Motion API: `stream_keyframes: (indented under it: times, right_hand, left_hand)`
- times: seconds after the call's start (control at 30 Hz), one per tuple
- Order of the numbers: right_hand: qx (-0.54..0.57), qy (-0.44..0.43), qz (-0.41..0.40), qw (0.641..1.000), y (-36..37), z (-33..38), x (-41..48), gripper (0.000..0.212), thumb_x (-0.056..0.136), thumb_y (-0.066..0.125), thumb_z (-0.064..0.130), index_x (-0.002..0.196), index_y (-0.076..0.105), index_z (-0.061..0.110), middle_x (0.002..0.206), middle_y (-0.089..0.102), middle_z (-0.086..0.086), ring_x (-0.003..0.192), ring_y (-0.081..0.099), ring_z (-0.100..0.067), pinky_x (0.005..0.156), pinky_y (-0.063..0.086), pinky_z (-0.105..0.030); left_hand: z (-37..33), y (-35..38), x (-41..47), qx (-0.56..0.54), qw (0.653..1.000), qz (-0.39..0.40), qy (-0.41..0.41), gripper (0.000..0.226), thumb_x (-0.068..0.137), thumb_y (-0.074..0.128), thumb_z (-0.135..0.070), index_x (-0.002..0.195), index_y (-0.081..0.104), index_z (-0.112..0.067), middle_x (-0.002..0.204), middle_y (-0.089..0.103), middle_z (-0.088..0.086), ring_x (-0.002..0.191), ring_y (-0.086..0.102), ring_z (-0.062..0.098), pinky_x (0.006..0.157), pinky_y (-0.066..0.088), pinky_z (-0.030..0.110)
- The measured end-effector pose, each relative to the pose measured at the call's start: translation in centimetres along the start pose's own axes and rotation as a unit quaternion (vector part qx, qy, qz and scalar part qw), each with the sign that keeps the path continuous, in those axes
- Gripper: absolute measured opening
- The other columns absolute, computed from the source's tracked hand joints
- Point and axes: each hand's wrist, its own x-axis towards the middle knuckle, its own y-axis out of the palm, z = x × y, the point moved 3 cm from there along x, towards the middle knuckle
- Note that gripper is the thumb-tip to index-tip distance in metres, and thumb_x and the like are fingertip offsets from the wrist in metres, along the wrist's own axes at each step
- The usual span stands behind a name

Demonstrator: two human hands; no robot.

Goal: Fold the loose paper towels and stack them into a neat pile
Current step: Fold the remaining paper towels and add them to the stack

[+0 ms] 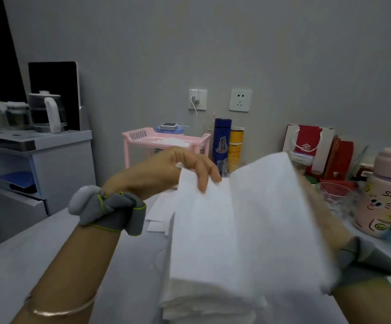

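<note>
From here, my left hand (173, 169) pinches the top edge of a paper towel (236, 218) raised above a pile of towels (201, 307) at the counter's (26, 260) near edge. Loose sheets (157, 213) lie behind. At the back wall stands a rack (166, 139), with two bottles (222, 146) just right of it and a bag (309, 141) and jug (381, 195) farther right. A kettle (47, 113) sits on a cabinet (61, 160) far left.

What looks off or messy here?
Nothing spilled or torn. The pile under the held paper towel has uneven edges, and loose sheets behind it lie skewed on the table.
</note>
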Motion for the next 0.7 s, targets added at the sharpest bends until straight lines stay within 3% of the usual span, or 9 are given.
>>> stream_keyframes:
  times: [0.1, 0.2, 0.3, 0.43, 0.57, 0.63, 0.7]
  right_hand:
    - [-0.037, 0.024, 0.013, 0.999, 0.7, 0.5, -0.8, 0.076, 0.062, 0.051, 0.073, 0.080, 0.073, 0.002, 0.098, 0.069, -0.024, 0.088, 0.067, -0.042, 0.061, 0.056, -0.048]
    - [-0.168, 0.039, -0.002, 0.985, 0.7, 0.6, -1.1, 0.080, 0.052, 0.056, 0.077, 0.083, 0.072, 0.005, 0.096, 0.071, -0.020, 0.085, 0.069, -0.036, 0.059, 0.058, -0.042]
    - [-0.307, 0.024, -0.044, 0.950, 0.6, 0.3, -1.0, 0.041, 0.060, 0.064, 0.042, 0.089, 0.067, 0.014, 0.076, 0.074, -0.005, 0.067, 0.071, -0.018, 0.050, 0.056, -0.027]
    - [-0.394, 0.041, -0.095, 0.913, -0.3, 0.3, -0.7, 0.027, 0.071, 0.070, 0.008, 0.096, 0.060, 0.009, 0.076, 0.073, -0.010, 0.062, 0.071, -0.024, 0.047, 0.054, -0.028]
    - [-0.396, 0.058, -0.114, 0.910, -0.4, 0.9, -1.0, 0.036, 0.059, 0.070, 0.009, 0.092, 0.056, 0.012, 0.067, 0.072, -0.012, 0.054, 0.069, -0.026, 0.041, 0.051, -0.029]
    - [-0.411, 0.057, -0.127, 0.901, -0.6, 1.1, -0.9, 0.040, 0.056, 0.071, 0.011, 0.092, 0.055, 0.013, 0.066, 0.072, -0.011, 0.054, 0.069, -0.025, 0.041, 0.051, -0.028]
    - [-0.449, 0.064, -0.144, 0.879, -0.9, 1.0, -0.8, 0.054, 0.051, 0.073, 0.018, 0.101, 0.053, 0.013, 0.078, 0.073, -0.012, 0.063, 0.070, -0.026, 0.047, 0.054, -0.031]
  left_hand:
    - [0.0, 0.8, -0.7, -0.067, 0.996, 0.011, 0.062, 0.052, 0.081, 0.059, 0.011, 0.053, 0.070, -0.032, 0.086, 0.068, -0.021, 0.089, 0.061, -0.004, 0.076, 0.051, 0.011]
    - [0.9, 1.4, -0.5, -0.068, 0.996, 0.002, 0.059, 0.052, 0.079, 0.058, 0.011, 0.052, 0.070, -0.032, 0.084, 0.067, -0.025, 0.085, 0.060, -0.010, 0.070, 0.048, 0.005]
    - [1.4, 1.7, -0.1, -0.045, 0.998, -0.010, 0.044, 0.052, 0.079, 0.057, 0.012, 0.053, 0.070, -0.031, 0.081, 0.068, -0.025, 0.084, 0.060, -0.012, 0.068, 0.045, 0.001]
    - [2.4, 1.3, -0.2, -0.005, 1.000, 0.024, 0.013, 0.060, 0.074, 0.046, 0.021, 0.058, 0.070, -0.032, 0.088, 0.068, -0.022, 0.091, 0.061, -0.009, 0.076, 0.046, 0.004]
    - [3.4, 1.0, -0.4, 0.064, 0.994, 0.088, -0.014, 0.047, 0.081, 0.061, 0.010, 0.069, 0.065, -0.035, 0.103, 0.062, -0.021, 0.106, 0.057, 0.002, 0.097, 0.044, 0.025]
    - [3.7, 1.0, -0.6, 0.081, 0.990, 0.116, -0.025, 0.045, 0.080, 0.064, 0.005, 0.069, 0.066, -0.038, 0.106, 0.060, -0.026, 0.110, 0.055, 0.002, 0.095, 0.044, 0.018]
    - [3.6, 0.9, -0.8, 0.075, 0.988, 0.127, -0.038, 0.044, 0.081, 0.065, 0.003, 0.072, 0.067, -0.040, 0.109, 0.058, -0.026, 0.108, 0.054, -0.002, 0.091, 0.043, 0.012]
